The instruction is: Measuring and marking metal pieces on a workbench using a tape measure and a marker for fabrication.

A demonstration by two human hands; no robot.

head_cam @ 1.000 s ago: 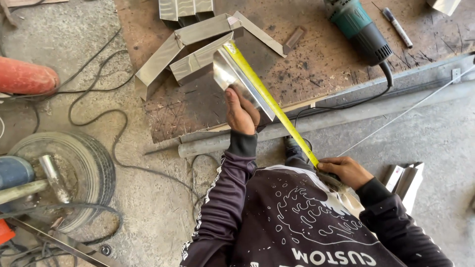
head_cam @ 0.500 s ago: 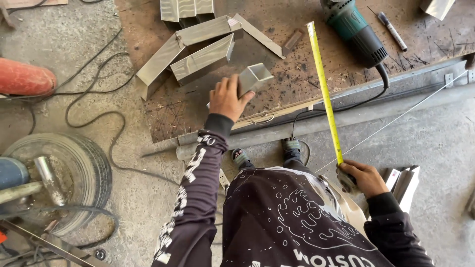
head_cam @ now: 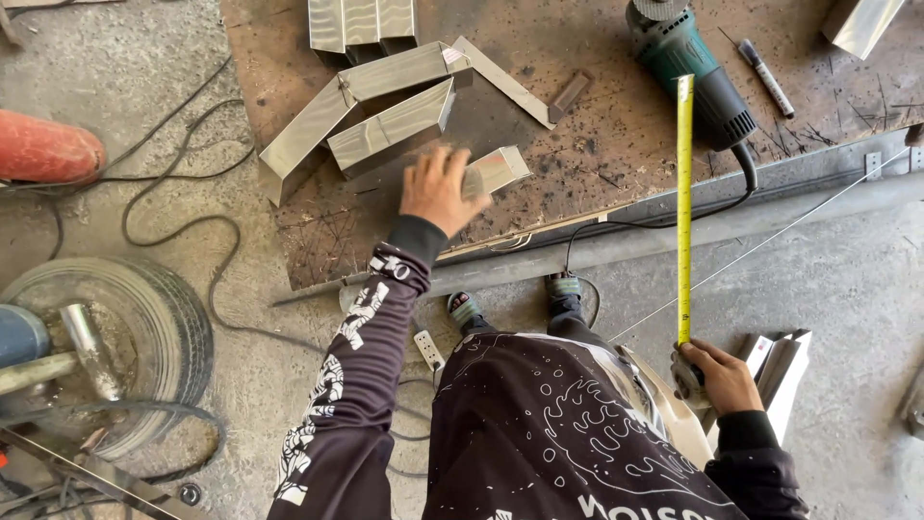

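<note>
My left hand (head_cam: 438, 191) reaches over the rusty work board (head_cam: 616, 135) with fingers spread, resting against a small bent sheet-metal piece (head_cam: 499, 169). Behind it lie longer folded metal channels (head_cam: 385, 111). My right hand (head_cam: 717, 377) grips a tape measure case low at my right side. Its yellow tape blade (head_cam: 684, 207) sticks straight up across the board's edge.
A teal angle grinder (head_cam: 688, 67) and a marker pen (head_cam: 767, 79) lie on the board's right part. Black cables (head_cam: 183, 226) loop over the concrete floor. A wheel (head_cam: 125, 337) sits at the left, a red cylinder (head_cam: 48, 149) above it, folded metal pieces (head_cam: 780, 371) by my right hand.
The tape blade swung from lying diagonally over the metal pieces to standing upright at the right. My left hand let go of the tape's end and moved left onto the small bent piece.
</note>
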